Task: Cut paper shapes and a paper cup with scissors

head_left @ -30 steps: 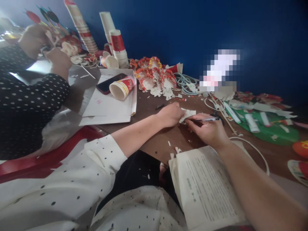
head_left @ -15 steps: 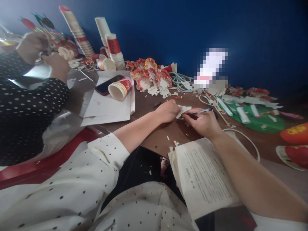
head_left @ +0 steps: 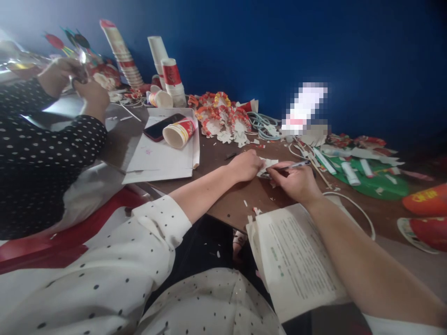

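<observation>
My right hand is closed around a pen, its tip down at a small white paper piece on the brown table. My left hand has its fingers curled down at the left edge of that same piece, pressing or pinching it; the fingertips are partly hidden. Just left of this hand lies a small black pen cap. Under my right forearm, a stack of printed sheets hangs over the table's front edge.
Cut red-and-white paper cups are heaped behind my hands. A whole cup and a phone lie on a white box lid. Markers rest around a green disc. At far left, another person's hands hold scissors.
The view has shifted slightly, so the background sits lower and, on the left, further right. Both my hands stay at the paper piece, the pen still in my right hand.
</observation>
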`<state>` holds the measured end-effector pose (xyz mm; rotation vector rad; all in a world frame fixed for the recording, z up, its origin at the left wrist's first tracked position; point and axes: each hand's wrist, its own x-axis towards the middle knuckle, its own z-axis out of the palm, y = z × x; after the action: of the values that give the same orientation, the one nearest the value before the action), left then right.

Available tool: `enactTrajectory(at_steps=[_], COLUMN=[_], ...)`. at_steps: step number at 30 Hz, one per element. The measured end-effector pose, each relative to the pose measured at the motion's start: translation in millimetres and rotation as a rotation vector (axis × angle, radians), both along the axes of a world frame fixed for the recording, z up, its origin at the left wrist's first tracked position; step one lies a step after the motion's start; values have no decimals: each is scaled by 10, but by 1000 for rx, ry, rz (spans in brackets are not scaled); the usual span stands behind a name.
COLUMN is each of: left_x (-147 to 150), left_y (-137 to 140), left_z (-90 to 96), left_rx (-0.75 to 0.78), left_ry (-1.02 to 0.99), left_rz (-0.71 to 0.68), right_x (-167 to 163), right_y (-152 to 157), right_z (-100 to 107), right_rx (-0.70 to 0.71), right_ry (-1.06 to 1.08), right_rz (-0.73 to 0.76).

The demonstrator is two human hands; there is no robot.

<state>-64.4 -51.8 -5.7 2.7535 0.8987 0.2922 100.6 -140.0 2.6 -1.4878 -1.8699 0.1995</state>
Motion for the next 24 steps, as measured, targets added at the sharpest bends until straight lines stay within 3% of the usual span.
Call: enactTrajectory(at_steps=[24], left_x=[-46], left_y=[-71], left_z=[163], left_rx=[38], left_ry=[76], left_rz=[-79], right_x=[11], right_y=[24], right_z=[-25], right_rx=[91], right_ry=[-112], right_rz=[-6])
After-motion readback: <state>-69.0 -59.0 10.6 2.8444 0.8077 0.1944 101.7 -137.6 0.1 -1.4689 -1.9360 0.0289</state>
